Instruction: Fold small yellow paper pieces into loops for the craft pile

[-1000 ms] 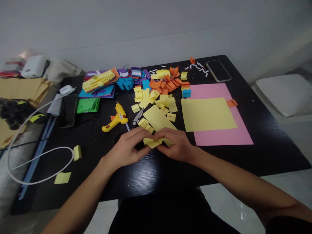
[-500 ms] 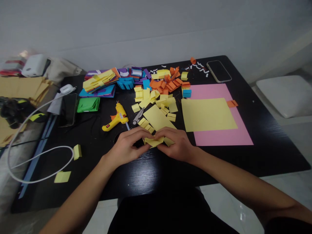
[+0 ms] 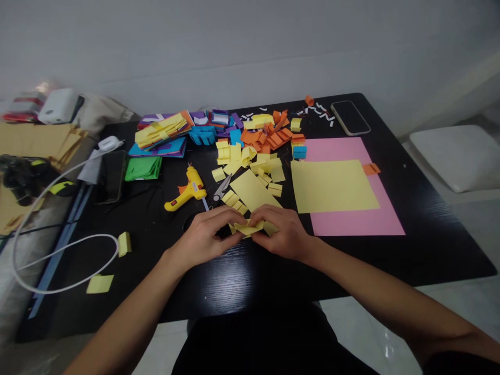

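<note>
Between my two hands is a small piece of yellow paper (image 3: 249,228), bent along its length. My left hand (image 3: 209,232) pinches its left end, thumb below and fingers above. At the other end my right hand (image 3: 282,232) grips it the same way. Just beyond the fingers lies a larger yellow sheet (image 3: 253,191), with small folded yellow pieces (image 3: 234,200) beside it. Scissors (image 3: 222,188) rest left of that sheet, partly covered. A yellow glue gun (image 3: 188,190) lies on its side past my left hand.
Orange folded strips (image 3: 269,136) and stacked coloured papers (image 3: 162,133) line the back of the black table (image 3: 332,265). Yellow and pink sheets (image 3: 355,224) lie at right, a phone (image 3: 350,117) behind. A white cable (image 3: 74,242) loops at left near two yellow pieces.
The yellow paper between my fingers is bent a little differently, its middle more raised. Both hands stay almost in place, and the view has shifted slightly.
</note>
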A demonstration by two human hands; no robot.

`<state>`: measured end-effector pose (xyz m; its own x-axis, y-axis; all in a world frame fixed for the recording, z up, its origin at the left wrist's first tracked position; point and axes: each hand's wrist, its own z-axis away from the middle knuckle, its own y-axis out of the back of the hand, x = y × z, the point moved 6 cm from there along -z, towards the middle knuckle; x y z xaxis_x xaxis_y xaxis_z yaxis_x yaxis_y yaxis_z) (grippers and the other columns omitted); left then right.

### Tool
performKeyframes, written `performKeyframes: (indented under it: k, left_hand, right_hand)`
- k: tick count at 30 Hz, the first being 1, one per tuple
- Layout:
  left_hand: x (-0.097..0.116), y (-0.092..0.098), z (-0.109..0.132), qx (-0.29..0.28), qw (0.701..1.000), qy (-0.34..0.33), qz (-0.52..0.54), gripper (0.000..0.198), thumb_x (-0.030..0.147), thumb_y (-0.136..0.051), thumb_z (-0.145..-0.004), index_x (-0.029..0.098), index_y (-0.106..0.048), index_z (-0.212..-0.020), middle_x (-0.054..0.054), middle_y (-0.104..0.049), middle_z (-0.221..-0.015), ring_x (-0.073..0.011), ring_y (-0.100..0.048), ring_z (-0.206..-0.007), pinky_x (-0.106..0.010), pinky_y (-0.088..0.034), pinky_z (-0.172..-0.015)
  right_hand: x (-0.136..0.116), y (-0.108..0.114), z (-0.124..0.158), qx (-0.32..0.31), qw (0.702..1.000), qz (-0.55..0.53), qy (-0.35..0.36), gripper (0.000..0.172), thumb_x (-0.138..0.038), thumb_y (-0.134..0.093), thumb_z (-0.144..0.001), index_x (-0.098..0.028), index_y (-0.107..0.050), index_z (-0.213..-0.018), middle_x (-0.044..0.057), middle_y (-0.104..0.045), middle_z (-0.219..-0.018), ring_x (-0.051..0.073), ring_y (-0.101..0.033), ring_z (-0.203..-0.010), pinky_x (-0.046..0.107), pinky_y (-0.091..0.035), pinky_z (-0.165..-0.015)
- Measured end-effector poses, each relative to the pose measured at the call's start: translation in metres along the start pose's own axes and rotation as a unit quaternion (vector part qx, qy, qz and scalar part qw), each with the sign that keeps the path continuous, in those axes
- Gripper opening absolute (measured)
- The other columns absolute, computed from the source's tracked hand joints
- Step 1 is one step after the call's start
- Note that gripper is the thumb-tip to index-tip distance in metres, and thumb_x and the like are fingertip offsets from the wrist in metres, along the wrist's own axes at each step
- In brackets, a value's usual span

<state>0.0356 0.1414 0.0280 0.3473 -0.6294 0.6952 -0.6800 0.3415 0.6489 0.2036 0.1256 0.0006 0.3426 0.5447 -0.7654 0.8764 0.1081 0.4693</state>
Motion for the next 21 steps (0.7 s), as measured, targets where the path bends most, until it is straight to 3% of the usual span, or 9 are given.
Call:
performKeyframes:
  k: [4,7,11,15,21]
  left_hand:
    - [-0.002,-0.002,0.001,0.003,1.000,-0.001,-0.007,0.018,0.008,-0.067,-0.090,0.018,-0.070,-0.104,-0.006,-0.075,-0.102,-0.0169,-0.074,-0.093,-0.028,-0.060,-0.082]
    - [-0.001,0.000,0.001,0.011,1.000,0.000,0.002,0.017,0.011,-0.068,-0.090,0.018,-0.071,-0.105,-0.007,-0.076,-0.102,-0.0176,-0.074,-0.094,-0.029,-0.060,-0.084]
    - [0.002,0.004,-0.001,0.002,0.999,0.010,0.038,0.020,0.019,-0.072,-0.090,0.017,-0.073,-0.110,-0.009,-0.077,-0.104,-0.0201,-0.074,-0.095,-0.032,-0.060,-0.085]
    - [0.000,0.008,-0.004,0.019,0.996,0.038,0.084,0.016,0.017,-0.063,-0.097,0.017,-0.076,-0.106,-0.009,-0.078,-0.103,-0.0184,-0.075,-0.094,-0.030,-0.059,-0.084]
    - [-0.013,0.000,-0.002,0.094,0.979,0.138,0.117,0.008,0.021,-0.073,-0.090,0.018,-0.076,-0.083,-0.003,-0.077,-0.078,-0.0122,-0.070,-0.067,-0.021,-0.054,-0.062]
  right_hand:
    - [0.001,0.001,-0.002,-0.004,0.999,0.004,-0.033,0.020,-0.013,-0.073,-0.081,-0.022,-0.065,-0.097,0.002,-0.075,-0.092,0.018,-0.072,-0.082,0.030,-0.057,-0.078]
    - [0.005,0.000,-0.003,-0.001,0.993,-0.064,-0.104,0.024,-0.013,-0.074,-0.079,-0.023,-0.065,-0.100,0.001,-0.075,-0.093,0.017,-0.071,-0.080,0.029,-0.057,-0.077]
    - [0.016,-0.003,-0.003,0.016,0.955,-0.217,-0.200,0.025,-0.019,-0.079,-0.077,-0.023,-0.067,-0.100,0.002,-0.074,-0.095,0.016,-0.072,-0.084,0.030,-0.059,-0.079]
    - [0.023,-0.005,-0.005,0.009,0.905,-0.340,-0.255,0.021,-0.021,-0.079,-0.077,-0.022,-0.072,-0.097,0.002,-0.076,-0.098,0.017,-0.072,-0.090,0.033,-0.059,-0.086]
    - [0.025,-0.007,-0.005,0.007,0.874,-0.383,-0.299,0.016,-0.034,-0.083,-0.080,-0.025,-0.080,-0.093,0.001,-0.078,-0.092,0.019,-0.072,-0.089,0.037,-0.057,-0.088]
